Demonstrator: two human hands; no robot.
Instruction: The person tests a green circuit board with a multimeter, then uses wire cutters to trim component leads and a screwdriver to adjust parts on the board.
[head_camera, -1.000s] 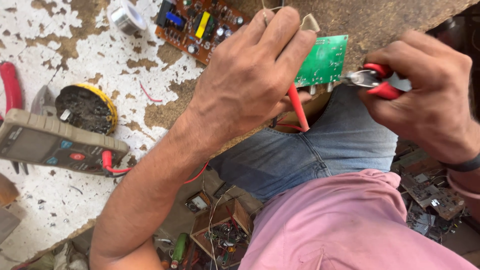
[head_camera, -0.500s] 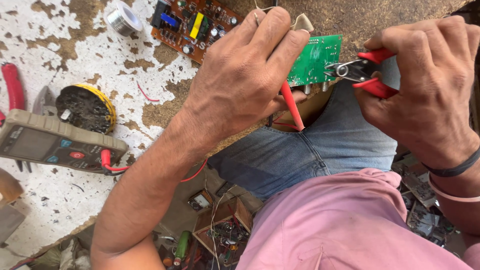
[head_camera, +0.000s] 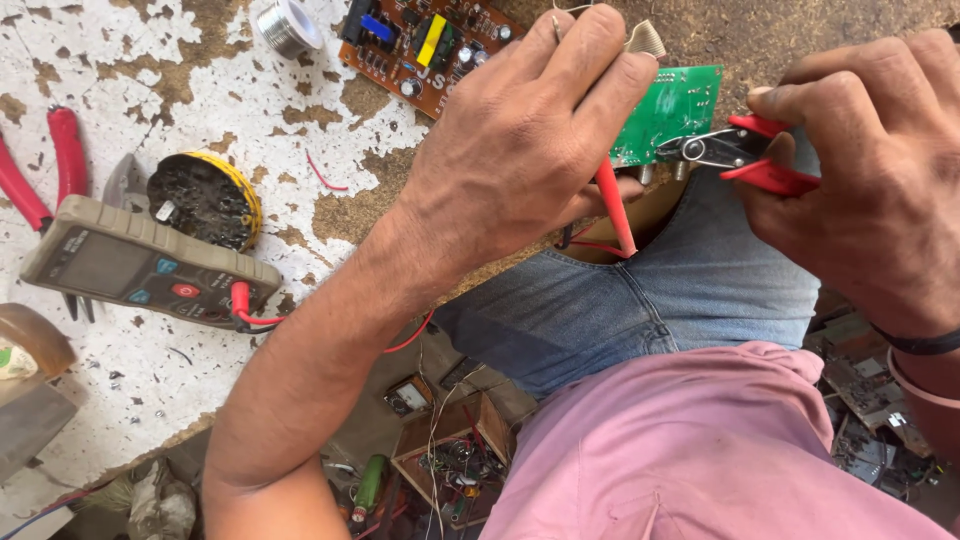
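My cutters (head_camera: 745, 152): shiny metal nose, smooth red plastic handles. Green board (head_camera: 672, 110) in my left hand (head_camera: 520, 150): smooth, bit glossy. Table (head_camera: 170, 90): rough wood, white paint flaking. My jeans (head_camera: 650, 290): soft blue cloth. Meter (head_camera: 140, 265): matt plastic.

Left hand (head_camera: 520, 150) hides most of green circuit board (head_camera: 668, 115); cutter (head_camera: 745, 155) handles buried in right hand (head_camera: 870, 180).
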